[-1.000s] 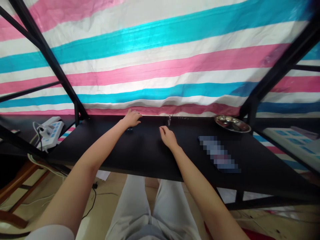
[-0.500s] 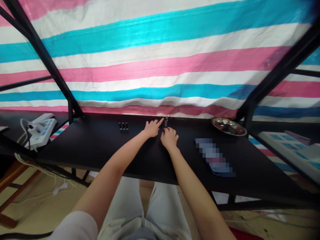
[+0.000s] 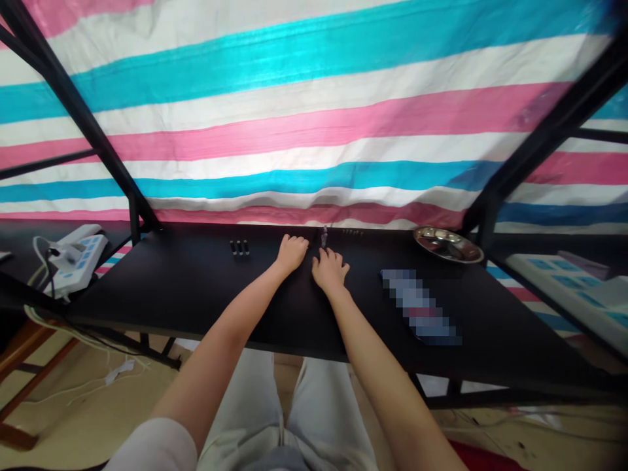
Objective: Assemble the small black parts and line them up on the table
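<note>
My left hand (image 3: 293,252) rests low over the black table with its fingers curled in; whatever may be inside them is hidden. Just to its right, my right hand (image 3: 330,270) lies on the tabletop, fingers apart and no object visible in it. Beyond the right fingertips is a cluster of small silvery metal pieces (image 3: 324,236), too small to identify. Three short black cylinders with pale ends (image 3: 239,248) stand in a row left of my left hand. Several tiny metal bits (image 3: 352,232) form a line near the back edge.
A round shiny metal dish (image 3: 447,245) sits at the back right. In front of it lies a pixelated, bluish flat object (image 3: 419,307). Black frame posts (image 3: 140,208) rise at both sides, before a striped sheet (image 3: 304,131). A white power strip (image 3: 81,265) is on the left.
My left hand's outstretched index finger has curled in, and that hand has drawn away from the metal pieces. My right hand stays nearly in place. The view has shifted slightly.
</note>
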Demonstrator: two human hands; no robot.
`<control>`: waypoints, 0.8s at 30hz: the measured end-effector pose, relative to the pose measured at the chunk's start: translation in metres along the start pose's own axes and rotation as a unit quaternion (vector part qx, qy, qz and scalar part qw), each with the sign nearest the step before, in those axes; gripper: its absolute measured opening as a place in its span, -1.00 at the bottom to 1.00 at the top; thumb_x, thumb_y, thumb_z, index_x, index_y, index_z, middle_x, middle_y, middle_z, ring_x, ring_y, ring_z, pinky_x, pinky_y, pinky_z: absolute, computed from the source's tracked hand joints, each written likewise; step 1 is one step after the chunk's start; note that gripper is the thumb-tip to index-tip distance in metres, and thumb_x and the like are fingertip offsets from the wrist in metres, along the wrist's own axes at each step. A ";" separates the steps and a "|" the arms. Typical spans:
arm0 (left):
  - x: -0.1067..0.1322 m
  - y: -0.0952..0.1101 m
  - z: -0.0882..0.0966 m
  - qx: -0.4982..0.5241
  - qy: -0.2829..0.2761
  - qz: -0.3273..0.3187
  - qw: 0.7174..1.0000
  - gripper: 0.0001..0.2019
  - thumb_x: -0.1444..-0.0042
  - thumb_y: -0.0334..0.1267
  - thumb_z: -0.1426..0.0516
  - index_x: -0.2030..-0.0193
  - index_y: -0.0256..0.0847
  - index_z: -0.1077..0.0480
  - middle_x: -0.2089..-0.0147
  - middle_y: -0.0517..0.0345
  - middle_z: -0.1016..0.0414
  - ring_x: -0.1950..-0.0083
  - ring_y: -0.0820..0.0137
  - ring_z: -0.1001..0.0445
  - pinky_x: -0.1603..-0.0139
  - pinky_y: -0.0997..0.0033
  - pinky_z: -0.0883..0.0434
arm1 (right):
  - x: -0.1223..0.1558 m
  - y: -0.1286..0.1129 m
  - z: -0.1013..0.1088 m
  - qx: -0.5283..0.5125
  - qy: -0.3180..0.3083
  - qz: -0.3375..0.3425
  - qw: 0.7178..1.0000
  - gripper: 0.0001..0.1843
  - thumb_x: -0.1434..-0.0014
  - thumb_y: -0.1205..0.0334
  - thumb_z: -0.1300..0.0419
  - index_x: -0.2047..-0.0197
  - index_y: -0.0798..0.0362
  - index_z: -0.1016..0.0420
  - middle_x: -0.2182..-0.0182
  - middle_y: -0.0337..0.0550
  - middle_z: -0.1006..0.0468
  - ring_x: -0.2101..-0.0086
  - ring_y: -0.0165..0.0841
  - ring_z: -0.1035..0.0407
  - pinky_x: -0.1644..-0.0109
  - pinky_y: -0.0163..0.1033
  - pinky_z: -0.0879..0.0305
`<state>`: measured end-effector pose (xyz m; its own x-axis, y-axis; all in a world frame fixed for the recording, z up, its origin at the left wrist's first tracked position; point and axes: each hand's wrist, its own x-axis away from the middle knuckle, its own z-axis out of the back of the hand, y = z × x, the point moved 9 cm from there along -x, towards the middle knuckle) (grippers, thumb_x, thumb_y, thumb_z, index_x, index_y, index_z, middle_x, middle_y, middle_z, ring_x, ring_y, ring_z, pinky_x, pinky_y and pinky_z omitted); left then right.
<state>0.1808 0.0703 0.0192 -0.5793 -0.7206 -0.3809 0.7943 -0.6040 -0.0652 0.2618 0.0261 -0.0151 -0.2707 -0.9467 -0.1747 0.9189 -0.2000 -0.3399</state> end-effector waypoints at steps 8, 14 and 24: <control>0.060 -0.038 0.028 0.135 0.084 0.107 0.981 -0.82 -0.16 -0.24 -0.04 0.18 -0.21 -0.41 0.26 0.13 -0.49 0.25 0.40 -0.42 0.16 0.36 -0.22 | -0.008 0.001 -0.026 0.023 -0.086 -0.032 0.996 -0.40 -0.26 0.00 0.28 -0.31 0.01 0.04 -0.30 -0.01 0.11 -0.25 -0.05 0.27 -0.19 0.28 0.36; 0.082 -0.055 0.033 0.217 0.114 0.130 0.961 -0.86 -0.10 -0.27 -0.09 0.22 -0.22 -0.42 0.33 0.17 -0.48 0.36 0.48 -0.40 0.21 0.42 -0.28 | -0.017 0.000 -0.032 0.027 -0.109 -0.037 0.993 -0.35 -0.24 -0.06 0.31 -0.33 0.03 0.12 -0.31 -0.03 0.18 -0.27 -0.06 0.35 -0.21 0.25 0.41; 0.091 -0.076 0.032 0.307 0.164 0.181 0.920 -0.85 -0.06 -0.28 -0.09 0.25 -0.26 -0.42 0.40 0.18 -0.44 0.45 0.53 -0.32 0.33 0.51 -0.34 | -0.026 0.001 -0.035 0.028 -0.098 -0.024 0.994 -0.34 -0.23 -0.07 0.32 -0.32 0.03 0.10 -0.31 -0.07 0.15 -0.26 -0.06 0.33 -0.21 0.26 0.41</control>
<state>0.0625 0.0397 0.0191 -0.1308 -0.8312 -0.5404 0.6127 -0.4963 0.6150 0.2595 0.0597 -0.0429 -0.2592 -0.9655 0.0270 0.9223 -0.2557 -0.2899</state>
